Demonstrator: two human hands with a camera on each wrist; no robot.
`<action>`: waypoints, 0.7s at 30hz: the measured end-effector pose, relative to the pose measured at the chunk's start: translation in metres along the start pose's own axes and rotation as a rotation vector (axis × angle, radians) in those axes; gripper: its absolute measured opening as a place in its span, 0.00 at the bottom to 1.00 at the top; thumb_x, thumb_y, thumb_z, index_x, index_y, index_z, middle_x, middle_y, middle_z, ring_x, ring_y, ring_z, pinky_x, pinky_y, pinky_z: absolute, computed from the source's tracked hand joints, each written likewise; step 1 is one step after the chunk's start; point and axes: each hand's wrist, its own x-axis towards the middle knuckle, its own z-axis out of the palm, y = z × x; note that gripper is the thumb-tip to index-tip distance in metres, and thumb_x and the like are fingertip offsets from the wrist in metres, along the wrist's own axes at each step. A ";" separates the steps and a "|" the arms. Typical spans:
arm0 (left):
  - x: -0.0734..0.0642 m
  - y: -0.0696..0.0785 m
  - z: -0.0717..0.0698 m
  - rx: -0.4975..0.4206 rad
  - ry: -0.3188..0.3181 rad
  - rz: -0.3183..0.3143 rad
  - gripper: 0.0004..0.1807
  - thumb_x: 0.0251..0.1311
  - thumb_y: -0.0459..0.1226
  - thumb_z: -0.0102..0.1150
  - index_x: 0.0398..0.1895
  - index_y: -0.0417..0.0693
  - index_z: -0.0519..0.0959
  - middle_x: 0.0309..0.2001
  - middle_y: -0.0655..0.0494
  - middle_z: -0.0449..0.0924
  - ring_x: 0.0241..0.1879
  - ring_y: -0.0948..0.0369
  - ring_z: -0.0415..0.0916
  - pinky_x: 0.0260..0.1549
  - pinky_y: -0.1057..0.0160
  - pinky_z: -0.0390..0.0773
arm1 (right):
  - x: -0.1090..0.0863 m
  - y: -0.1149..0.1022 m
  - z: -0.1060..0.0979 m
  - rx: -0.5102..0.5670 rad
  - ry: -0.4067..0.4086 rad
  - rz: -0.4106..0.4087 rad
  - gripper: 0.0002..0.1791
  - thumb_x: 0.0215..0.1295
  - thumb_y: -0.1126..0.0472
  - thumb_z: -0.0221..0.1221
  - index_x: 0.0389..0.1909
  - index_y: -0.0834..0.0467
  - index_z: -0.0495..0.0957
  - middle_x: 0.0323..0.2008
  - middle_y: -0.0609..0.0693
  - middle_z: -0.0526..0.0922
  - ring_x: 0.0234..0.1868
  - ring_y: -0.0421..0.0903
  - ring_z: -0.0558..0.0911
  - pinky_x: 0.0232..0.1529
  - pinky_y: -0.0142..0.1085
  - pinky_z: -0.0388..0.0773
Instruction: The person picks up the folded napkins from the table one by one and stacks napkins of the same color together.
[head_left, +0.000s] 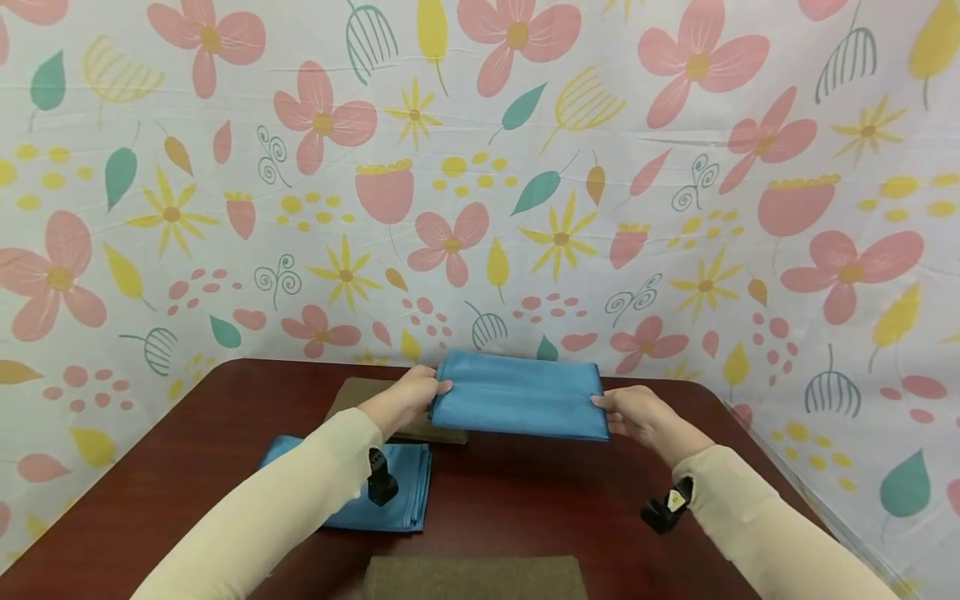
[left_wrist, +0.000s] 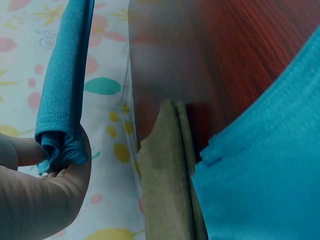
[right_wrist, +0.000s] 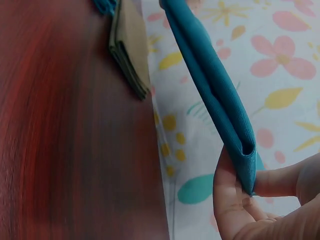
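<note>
A folded blue cloth is held up over the far part of the table, stretched between both hands. My left hand pinches its left end, thumb on top and fingers beneath; the left wrist view shows the layered blue edge between them. At the opposite end, my right hand pinches the corner, and in the right wrist view the fold runs away from the thumb and fingers. Below and left of the held cloth lies a folded olive-brown cloth, partly covered by the left hand and the blue cloth.
Another folded blue cloth lies on the dark red-brown table, partly behind the left forearm. A second olive-brown cloth is at the near edge. Behind the table hangs a flower-patterned sheet.
</note>
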 end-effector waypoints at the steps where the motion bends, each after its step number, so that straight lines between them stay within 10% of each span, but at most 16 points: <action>1: -0.001 0.000 -0.003 0.000 -0.002 0.005 0.30 0.73 0.31 0.44 0.72 0.25 0.50 0.71 0.33 0.56 0.70 0.42 0.59 0.66 0.46 0.65 | -0.001 -0.001 0.003 -0.005 0.000 -0.004 0.33 0.71 0.65 0.53 0.68 0.78 0.52 0.38 0.54 0.79 0.35 0.43 0.82 0.44 0.40 0.83; 15: -0.024 -0.005 -0.041 0.034 0.016 0.012 0.28 0.74 0.33 0.43 0.72 0.28 0.53 0.70 0.35 0.60 0.68 0.42 0.62 0.65 0.46 0.67 | -0.007 -0.016 0.038 -0.002 -0.024 -0.018 0.32 0.71 0.65 0.53 0.68 0.78 0.55 0.54 0.67 0.75 0.38 0.45 0.83 0.50 0.46 0.82; 21: -0.035 -0.005 -0.058 0.038 0.019 0.016 0.28 0.75 0.34 0.43 0.72 0.29 0.54 0.70 0.35 0.60 0.67 0.43 0.63 0.62 0.49 0.71 | -0.007 -0.018 0.055 -0.011 -0.003 -0.024 0.29 0.70 0.65 0.54 0.66 0.77 0.60 0.43 0.59 0.79 0.34 0.43 0.81 0.41 0.39 0.83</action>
